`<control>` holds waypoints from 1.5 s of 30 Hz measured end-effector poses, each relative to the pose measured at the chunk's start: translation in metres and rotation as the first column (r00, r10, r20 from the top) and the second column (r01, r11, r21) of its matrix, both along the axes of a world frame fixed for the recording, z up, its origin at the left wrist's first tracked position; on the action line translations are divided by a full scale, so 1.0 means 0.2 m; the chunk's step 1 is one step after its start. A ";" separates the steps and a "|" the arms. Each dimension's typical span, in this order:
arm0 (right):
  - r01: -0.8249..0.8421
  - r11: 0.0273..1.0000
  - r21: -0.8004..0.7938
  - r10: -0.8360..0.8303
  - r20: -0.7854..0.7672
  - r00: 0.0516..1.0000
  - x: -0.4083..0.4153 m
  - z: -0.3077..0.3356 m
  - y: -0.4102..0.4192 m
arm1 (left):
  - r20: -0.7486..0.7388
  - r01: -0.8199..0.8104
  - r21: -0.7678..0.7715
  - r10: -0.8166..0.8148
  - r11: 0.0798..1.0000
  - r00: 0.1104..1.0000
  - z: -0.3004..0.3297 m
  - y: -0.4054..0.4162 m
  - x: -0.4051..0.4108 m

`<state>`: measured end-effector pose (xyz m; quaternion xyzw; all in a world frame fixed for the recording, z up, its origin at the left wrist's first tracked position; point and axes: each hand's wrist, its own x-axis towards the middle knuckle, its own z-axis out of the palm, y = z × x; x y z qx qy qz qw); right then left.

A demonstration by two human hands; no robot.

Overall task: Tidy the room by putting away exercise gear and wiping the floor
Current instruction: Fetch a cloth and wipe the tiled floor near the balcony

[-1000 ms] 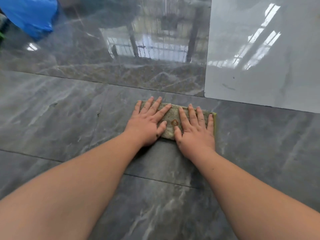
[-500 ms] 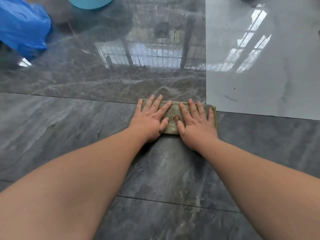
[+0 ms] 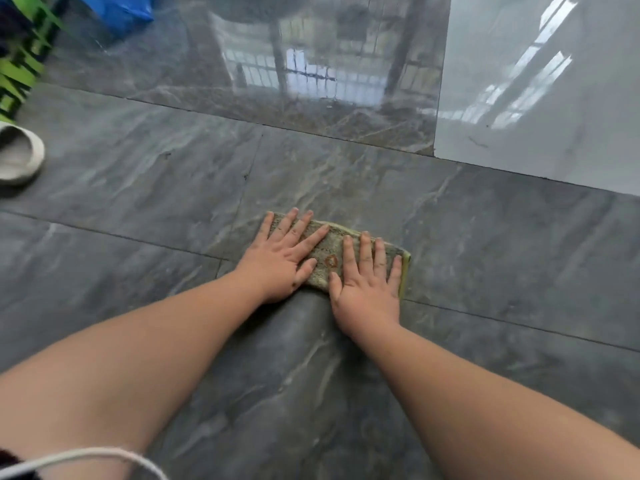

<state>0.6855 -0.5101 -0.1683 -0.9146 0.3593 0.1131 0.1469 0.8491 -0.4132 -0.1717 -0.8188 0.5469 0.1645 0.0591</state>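
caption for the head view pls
Both hands, left and right, press a folded cloth flat on the grey tiled floor.

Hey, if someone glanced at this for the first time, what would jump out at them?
Two bare hands, the left hand and right hand, pressed flat side by side on a folded green cloth at the centre of the grey marble floor. A pale slipper sits at the left edge, a blue bag top left.

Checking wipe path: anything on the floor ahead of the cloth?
Nothing visible. Both hands, left and right, lie flat on the folded green-edged cloth; dark marble tiles ahead look bare. The white slipper sits far left.
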 end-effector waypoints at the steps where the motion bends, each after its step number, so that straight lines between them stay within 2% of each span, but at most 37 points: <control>1: -0.012 1.000 0.000 0.012 0.006 1.000 -0.05 0.00 0.07 | -0.001 -0.004 0.000 0.004 1.000 1.000 0.00 0.09 -0.05; 8: -0.009 0.998 0.056 0.014 -0.086 0.996 -0.37 0.03 0.65 | -0.011 0.011 -0.038 -0.012 0.999 1.000 0.01 0.69 -0.38; 12: -0.058 0.992 0.109 0.065 -0.061 0.996 -0.56 0.05 0.97 | -0.008 0.004 -0.040 -0.004 0.999 1.000 0.02 1.04 -0.54; 15: -0.152 0.980 0.131 0.158 -0.040 0.987 -0.63 0.06 1.10 | 0.015 -0.008 -0.016 0.008 1.000 1.000 0.02 1.24 -0.60; 18: -0.138 0.983 0.120 0.144 -0.042 0.989 -0.61 0.05 1.13 | 0.024 -0.002 -0.007 0.003 1.000 1.000 0.02 1.31 -0.61; 23: -0.168 0.981 0.097 0.165 0.034 0.986 -0.54 0.02 1.13 | 0.039 -0.005 -0.033 0.006 0.999 0.999 -0.01 1.31 -0.54; 28: -0.226 0.973 0.047 0.220 0.117 0.969 -0.24 -0.03 1.03 | 0.082 -0.017 -0.040 0.021 0.999 0.996 -0.02 1.28 -0.21; 38: -0.253 0.966 -0.051 0.255 0.059 0.965 0.60 -0.04 0.45 | 0.091 -0.153 0.010 0.151 0.988 0.984 0.00 0.71 0.58; 45: -0.232 0.971 -0.063 0.235 0.043 0.971 1.06 -0.04 0.15 | 0.095 -0.143 0.020 0.141 0.989 0.985 0.00 0.32 1.06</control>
